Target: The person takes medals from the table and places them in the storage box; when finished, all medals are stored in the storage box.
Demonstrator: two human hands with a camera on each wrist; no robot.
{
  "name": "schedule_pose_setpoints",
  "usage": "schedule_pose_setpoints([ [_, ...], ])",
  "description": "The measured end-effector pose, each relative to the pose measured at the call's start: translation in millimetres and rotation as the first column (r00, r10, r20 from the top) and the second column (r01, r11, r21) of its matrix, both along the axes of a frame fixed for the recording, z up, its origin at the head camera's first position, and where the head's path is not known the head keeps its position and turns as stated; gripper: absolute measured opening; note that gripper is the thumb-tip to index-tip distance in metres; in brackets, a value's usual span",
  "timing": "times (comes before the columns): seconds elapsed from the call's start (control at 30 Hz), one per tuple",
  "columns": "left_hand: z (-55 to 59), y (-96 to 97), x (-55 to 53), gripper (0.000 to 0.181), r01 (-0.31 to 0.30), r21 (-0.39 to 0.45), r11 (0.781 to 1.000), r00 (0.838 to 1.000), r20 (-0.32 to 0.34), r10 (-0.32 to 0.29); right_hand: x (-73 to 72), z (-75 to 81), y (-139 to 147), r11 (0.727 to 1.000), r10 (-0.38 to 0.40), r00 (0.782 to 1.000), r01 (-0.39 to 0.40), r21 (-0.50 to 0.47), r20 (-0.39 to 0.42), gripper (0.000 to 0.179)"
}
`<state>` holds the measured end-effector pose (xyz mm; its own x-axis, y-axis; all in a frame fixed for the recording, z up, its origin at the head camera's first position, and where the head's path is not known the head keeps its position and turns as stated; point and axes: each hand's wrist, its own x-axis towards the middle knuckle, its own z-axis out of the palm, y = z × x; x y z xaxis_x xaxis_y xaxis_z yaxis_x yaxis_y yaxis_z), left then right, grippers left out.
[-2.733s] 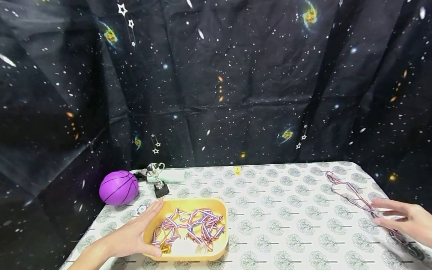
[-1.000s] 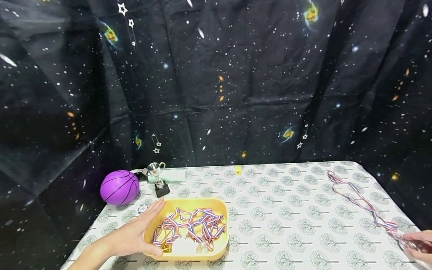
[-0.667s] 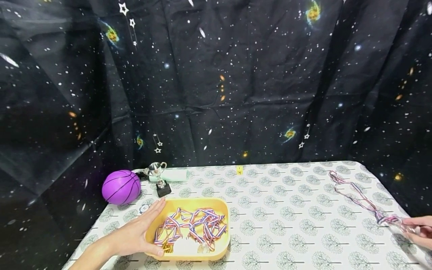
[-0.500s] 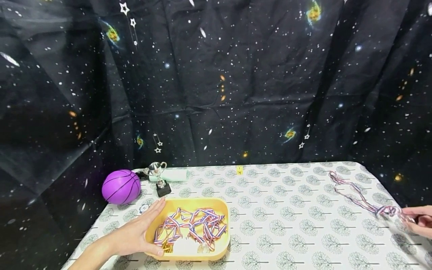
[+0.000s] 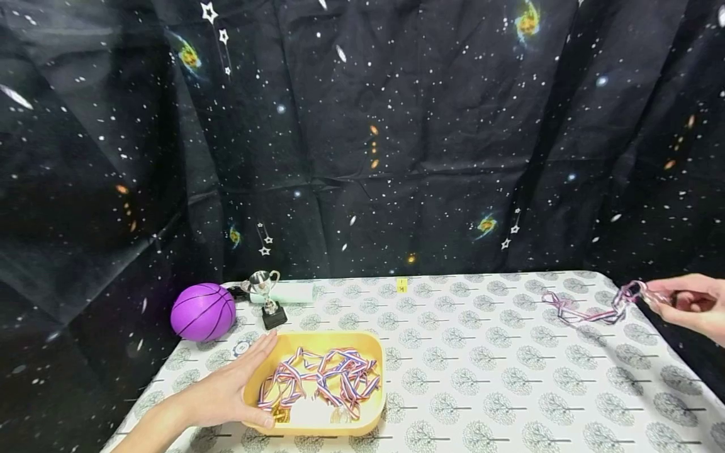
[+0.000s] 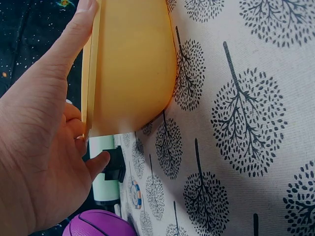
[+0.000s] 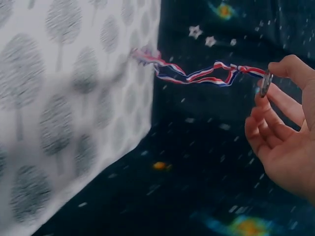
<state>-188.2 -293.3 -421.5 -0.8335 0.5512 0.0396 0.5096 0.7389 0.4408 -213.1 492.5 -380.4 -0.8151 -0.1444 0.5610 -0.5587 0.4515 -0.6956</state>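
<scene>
My left hand (image 5: 226,384) spans the left end of a yellow plastic tub (image 5: 374,425), thumb on the near rim and fingers at the far rim. In the left wrist view its thumb and fingers hold the tub's rim (image 6: 91,73). Inside lie tangled red, white and blue medal ribbons (image 5: 345,377) and a few gold-coloured medals (image 5: 280,414). My right hand (image 5: 691,305) pinches a medal (image 7: 266,83) between thumb and fingers, raised above the table's right edge. Its striped ribbon (image 7: 197,76) trails away, the far end lying on the tablecloth.
A purple ball (image 5: 202,313) with black lines sits at the table's left edge. Beside it are a small silver trophy cup (image 5: 266,301), a pale green cylinder (image 5: 294,292) and a round chip (image 5: 241,348). A yellow tag (image 5: 401,285) lies at the back of the patterned tablecloth (image 5: 464,352).
My right hand has taken hold of the medal at the right edge, then lifted it up and away from me, drawing the ribbon along. The left hand and tub have stayed put.
</scene>
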Motion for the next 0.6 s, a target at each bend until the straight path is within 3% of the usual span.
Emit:
schedule_pose_setpoints([
  [0.03, -0.1, -0.1, -0.2, 0.135, 0.002, 0.002, 1.000, 1.000, -0.001, -0.002, 5.7, 6.9, -16.5, 0.975, -0.206, 0.974, 0.212, 0.059, -0.091, 0.071],
  [0.17, -0.5, 0.2, -0.3, 0.135, 0.000, 0.004, 1.000, 1.000, 0.005, 0.000, 5.7, 45.6, -51.3, 0.914, -0.331, 0.939, 0.344, 0.218, -0.095, 0.038],
  [0.23, -0.4, 0.4, 0.1, 0.136, -0.003, 0.007, 1.000, 1.000, 0.011, 0.003, 3.6, 61.2, -65.8, 0.868, -0.376, 0.922, 0.387, 0.310, -0.098, 0.026],
  [0.33, -0.1, 0.4, 0.9, 0.136, -0.004, 0.015, 1.000, 1.000, 0.013, 0.004, -0.6, 80.0, -88.0, 0.829, -0.385, 0.919, 0.385, 0.406, -0.086, 0.026],
  [0.4, 0.3, 0.3, 1.5, 0.136, -0.002, 0.022, 1.000, 1.000, 0.018, 0.001, -4.3, 90.4, -103.2, 0.818, -0.365, 0.927, 0.362, 0.447, -0.084, 0.029],
  [0.6, 0.8, 0.8, 0.1, 0.136, -0.010, 0.017, 1.000, 0.999, 0.038, 0.010, -14.8, 115.8, -151.2, 0.837, -0.272, 0.955, 0.297, 0.460, -0.121, 0.027],
])
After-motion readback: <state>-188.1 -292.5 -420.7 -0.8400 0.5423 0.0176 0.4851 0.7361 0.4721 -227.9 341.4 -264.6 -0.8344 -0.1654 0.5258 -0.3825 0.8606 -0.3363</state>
